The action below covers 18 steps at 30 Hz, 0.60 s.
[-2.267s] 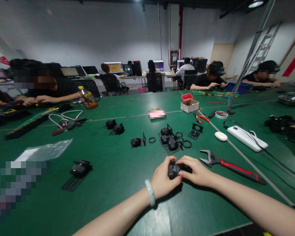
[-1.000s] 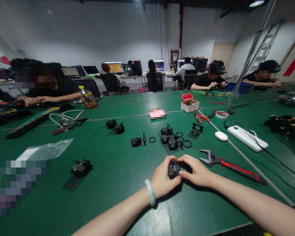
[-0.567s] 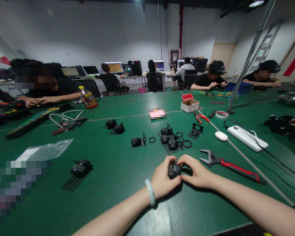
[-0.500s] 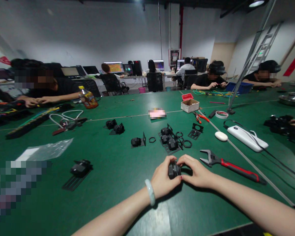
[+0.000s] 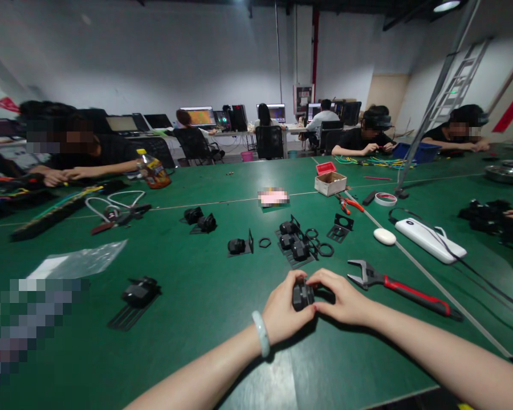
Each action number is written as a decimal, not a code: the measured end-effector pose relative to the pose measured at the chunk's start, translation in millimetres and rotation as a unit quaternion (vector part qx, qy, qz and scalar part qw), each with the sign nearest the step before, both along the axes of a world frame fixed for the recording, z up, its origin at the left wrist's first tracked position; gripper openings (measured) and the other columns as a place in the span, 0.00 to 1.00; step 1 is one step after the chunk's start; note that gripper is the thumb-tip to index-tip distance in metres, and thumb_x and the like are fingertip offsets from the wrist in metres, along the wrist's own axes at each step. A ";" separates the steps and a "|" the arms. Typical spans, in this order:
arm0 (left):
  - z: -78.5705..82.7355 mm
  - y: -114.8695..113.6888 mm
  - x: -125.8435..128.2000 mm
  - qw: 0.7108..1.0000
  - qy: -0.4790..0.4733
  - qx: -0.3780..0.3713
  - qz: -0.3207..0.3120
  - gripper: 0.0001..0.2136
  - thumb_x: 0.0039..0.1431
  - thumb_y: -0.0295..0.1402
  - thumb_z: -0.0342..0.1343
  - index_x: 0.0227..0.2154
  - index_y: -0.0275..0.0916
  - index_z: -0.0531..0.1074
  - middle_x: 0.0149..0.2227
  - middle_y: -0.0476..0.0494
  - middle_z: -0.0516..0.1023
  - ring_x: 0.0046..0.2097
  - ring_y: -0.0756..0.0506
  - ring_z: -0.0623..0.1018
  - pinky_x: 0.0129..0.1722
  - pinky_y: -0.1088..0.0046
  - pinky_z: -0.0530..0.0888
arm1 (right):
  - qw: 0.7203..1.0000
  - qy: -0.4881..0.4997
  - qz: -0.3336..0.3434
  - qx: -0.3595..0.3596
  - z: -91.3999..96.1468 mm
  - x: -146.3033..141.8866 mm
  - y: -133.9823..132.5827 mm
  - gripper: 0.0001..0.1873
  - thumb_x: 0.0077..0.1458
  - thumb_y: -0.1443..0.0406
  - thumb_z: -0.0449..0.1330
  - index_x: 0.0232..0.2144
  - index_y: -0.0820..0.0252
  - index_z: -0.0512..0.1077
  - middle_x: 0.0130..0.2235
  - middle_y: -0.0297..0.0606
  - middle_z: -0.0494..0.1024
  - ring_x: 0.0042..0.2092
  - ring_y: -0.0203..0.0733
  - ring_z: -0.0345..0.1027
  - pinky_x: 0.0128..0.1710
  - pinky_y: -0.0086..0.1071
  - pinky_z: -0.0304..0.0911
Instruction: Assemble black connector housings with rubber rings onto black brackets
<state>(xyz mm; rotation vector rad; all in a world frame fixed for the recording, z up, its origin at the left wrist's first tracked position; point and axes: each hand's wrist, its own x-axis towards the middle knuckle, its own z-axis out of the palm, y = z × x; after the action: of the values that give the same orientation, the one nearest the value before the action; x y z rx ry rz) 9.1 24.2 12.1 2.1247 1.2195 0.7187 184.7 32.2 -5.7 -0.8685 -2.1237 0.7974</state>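
Observation:
A black cable gland (image 5: 302, 297) is between my two hands, low over the front of the green table (image 5: 222, 341). My left hand (image 5: 281, 307) wraps round its left side, a pale bangle on the wrist. The fingertips and thumb of my right hand (image 5: 341, 300) pinch its right side; the fingers partly hide the piece. Just beyond lie several black glands on slotted brackets (image 5: 299, 250), a loose locknut (image 5: 326, 249) and a bare angle bracket (image 5: 341, 229). One bracketed gland (image 5: 236, 246) and a hex nut (image 5: 264, 243) sit further left.
Right of my hands lies an adjustable wrench (image 5: 414, 293) with a red-black handle. Beyond it are a white power bank (image 5: 430, 240), a white mouse-like object (image 5: 385, 237) and orange pliers (image 5: 353, 204). Another gland (image 5: 140, 291) and a plastic bag (image 5: 79, 261) lie left. Co-workers sit around the table.
The fingers of my right hand have shifted very slightly at the cable gland. Both hands otherwise keep their place, and the things on the table have not moved.

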 end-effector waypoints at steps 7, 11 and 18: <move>-0.6 -0.3 -0.2 1.000 0.001 0.005 0.000 0.21 0.42 0.31 0.54 0.42 0.42 0.58 0.39 0.47 0.68 0.39 0.46 0.70 0.40 0.70 0.66 | 1.000 -0.011 -0.003 -0.001 1.1 0.5 0.0 0.18 0.44 0.67 0.58 0.40 0.59 0.64 0.38 0.40 0.68 0.41 0.40 0.62 0.41 0.34 0.58; 0.2 -0.6 0.0 1.000 0.004 0.006 0.000 0.20 0.43 0.32 0.53 0.42 0.42 0.58 0.39 0.47 0.68 0.39 0.47 0.70 0.40 0.70 0.66 | 1.000 -0.014 -0.005 0.001 0.4 0.3 0.7 0.17 0.45 0.66 0.58 0.41 0.60 0.64 0.38 0.40 0.68 0.41 0.40 0.62 0.41 0.34 0.58; -0.7 -0.2 0.3 1.000 0.004 0.010 -0.004 0.19 0.44 0.33 0.53 0.42 0.41 0.57 0.38 0.48 0.68 0.38 0.48 0.70 0.39 0.71 0.66 | 1.000 -0.016 -0.008 0.002 -0.1 -0.2 1.4 0.16 0.47 0.64 0.56 0.41 0.60 0.65 0.38 0.40 0.68 0.41 0.40 0.62 0.41 0.34 0.58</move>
<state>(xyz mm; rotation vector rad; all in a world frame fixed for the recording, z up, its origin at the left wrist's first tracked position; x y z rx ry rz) 9.4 24.0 11.4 2.1491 1.2114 0.7222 184.5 33.6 -5.8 -0.9001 -2.1442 0.7757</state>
